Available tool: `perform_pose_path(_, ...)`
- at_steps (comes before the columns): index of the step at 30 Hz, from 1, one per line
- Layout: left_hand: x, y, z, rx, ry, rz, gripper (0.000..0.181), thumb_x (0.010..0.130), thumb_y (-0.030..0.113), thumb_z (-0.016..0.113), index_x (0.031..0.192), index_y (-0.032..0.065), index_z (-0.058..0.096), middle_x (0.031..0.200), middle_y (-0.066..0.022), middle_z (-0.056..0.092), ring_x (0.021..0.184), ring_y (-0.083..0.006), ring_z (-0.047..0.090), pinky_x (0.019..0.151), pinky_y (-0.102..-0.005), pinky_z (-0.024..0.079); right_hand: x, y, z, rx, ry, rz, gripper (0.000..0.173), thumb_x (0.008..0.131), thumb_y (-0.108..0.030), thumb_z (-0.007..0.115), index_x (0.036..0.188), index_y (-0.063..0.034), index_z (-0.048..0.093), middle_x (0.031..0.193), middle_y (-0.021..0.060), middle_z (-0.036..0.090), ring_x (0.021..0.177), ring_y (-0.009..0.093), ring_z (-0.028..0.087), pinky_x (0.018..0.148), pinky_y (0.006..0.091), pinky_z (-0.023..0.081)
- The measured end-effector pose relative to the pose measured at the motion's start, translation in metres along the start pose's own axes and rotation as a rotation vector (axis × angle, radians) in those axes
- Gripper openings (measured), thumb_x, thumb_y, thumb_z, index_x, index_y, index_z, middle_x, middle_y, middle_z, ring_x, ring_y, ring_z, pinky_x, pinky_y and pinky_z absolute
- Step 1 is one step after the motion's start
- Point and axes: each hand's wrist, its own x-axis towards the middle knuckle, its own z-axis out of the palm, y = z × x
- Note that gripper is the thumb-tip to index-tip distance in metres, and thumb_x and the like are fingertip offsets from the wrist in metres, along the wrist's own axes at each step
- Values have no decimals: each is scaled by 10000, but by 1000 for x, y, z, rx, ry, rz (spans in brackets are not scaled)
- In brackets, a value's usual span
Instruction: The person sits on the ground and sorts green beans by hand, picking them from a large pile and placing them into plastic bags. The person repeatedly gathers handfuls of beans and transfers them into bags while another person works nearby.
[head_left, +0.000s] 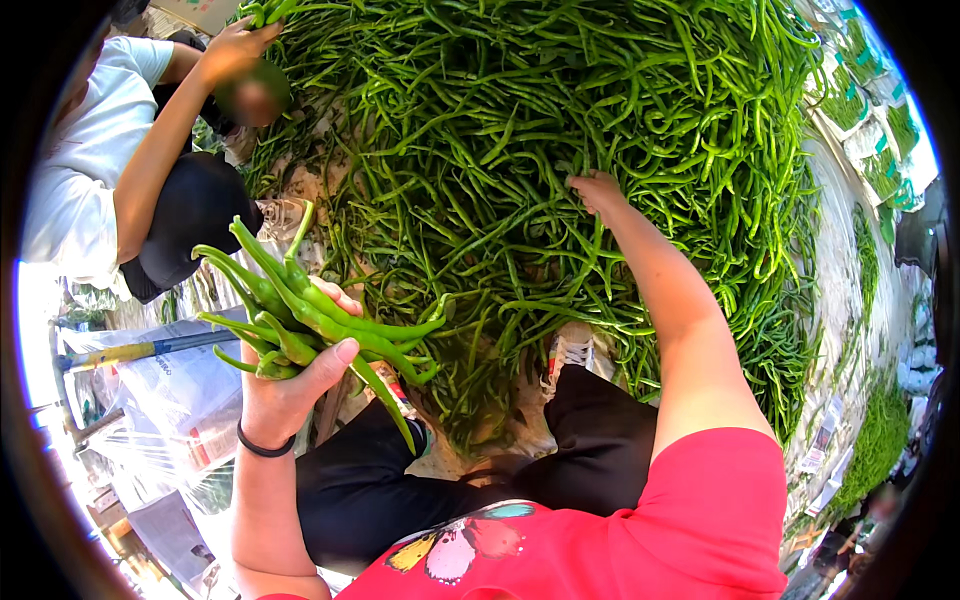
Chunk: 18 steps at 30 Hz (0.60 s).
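Note:
A bunch of long green chili peppers (322, 315) is held in my left hand (311, 367), with the stems pointing up and left and the thumb across them. A black band circles that wrist. My right hand (598, 191) reaches out to a large heap of long green chili peppers (480, 135) and touches it, its fingers curled at the surface. Whether a pepper is between those fingers cannot be told. Near my shoes the heap thins to scattered peppers.
At the upper left a person in a white shirt (82, 165) holds peppers over the heap's edge. A metal frame with a clear plastic bag (165, 375) stands at my left. Packed bags of peppers (840, 97) line the right side. My shoe (574, 349) touches the heap.

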Motion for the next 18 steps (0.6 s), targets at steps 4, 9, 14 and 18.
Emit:
perform_pose_path(4,0,0,-3,-7,26,-1,421,742,-51,691,1119,12,515,1045,-84,571,982,-199,580,881,-349,472,-8,-1,-17,-13,14,-39,165,859,-155,615,973,-49,562,611,-6,462,452,85,363,393,249,266)
perform_pose_path(9,3,-4,0,-23,41,-29,413,749,-63,676,1125,10,520,1056,-83,575,989,-197,579,883,-349,470,28,29,1,-852,350,-472,344,832,-264,610,1079,-25,589,929,153,654,820,300,635,685,417,509)
perform_pose_path(14,7,-8,0,-19,28,-32,418,745,-65,680,1123,12,520,1055,-80,575,990,-197,578,883,-351,467,-6,23,40,-926,54,-314,305,812,-234,535,1009,-18,623,966,225,631,922,381,597,798,450,481)
perform_pose_path(18,9,-8,1,-34,37,-42,421,741,-55,689,1120,12,519,1051,-81,575,985,-198,578,882,-352,466,-53,28,84,-850,-98,-467,302,821,-206,512,1043,-40,631,1026,208,622,957,359,593,842,435,470)
